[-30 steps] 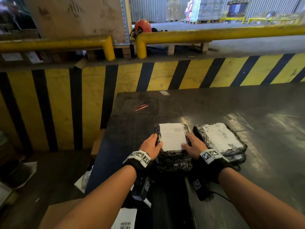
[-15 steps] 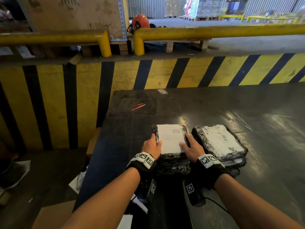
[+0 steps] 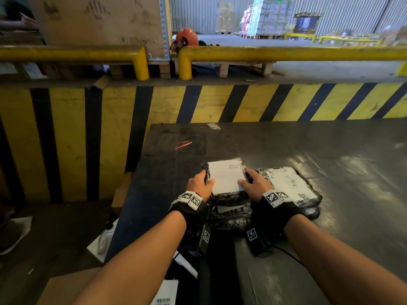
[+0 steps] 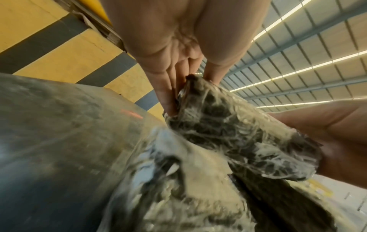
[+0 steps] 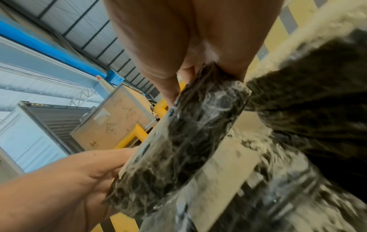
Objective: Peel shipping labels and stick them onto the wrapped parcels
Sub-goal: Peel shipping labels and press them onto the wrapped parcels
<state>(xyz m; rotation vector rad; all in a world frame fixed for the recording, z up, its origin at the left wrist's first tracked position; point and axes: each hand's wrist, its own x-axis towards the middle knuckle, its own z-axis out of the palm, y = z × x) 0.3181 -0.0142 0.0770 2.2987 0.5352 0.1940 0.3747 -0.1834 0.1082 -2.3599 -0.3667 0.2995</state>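
**Q:** What do the two hands hold?

**A:** The top parcel, wrapped in dark film, is gripped from both sides. The left hand clasps its left edge, thumb on top and fingers down the side. The right hand clasps the right edge in the same way, thumb resting on the white shipping label.

**Q:** Where is the label?

**A:** It lies flat on the top face of the held parcel, with small print near its far right corner. The print is too small to read.

**Q:** Where does the held parcel sit?

**A:** On a stack of wrapped parcels at the near left part of the dark table. The wrist views show its near end tilted up from the parcel below.

**Q:** What lies beside it?

**A:** A second stack, just to the right and touching the right hand, with a pale label under glossy film.

**Q:** What surrounds the table?

**A:** A yellow-and-black striped wall runs along the far edge, with a yellow rail above it. An orange helmet sits behind the rail. Red marks show on the table's far left part.
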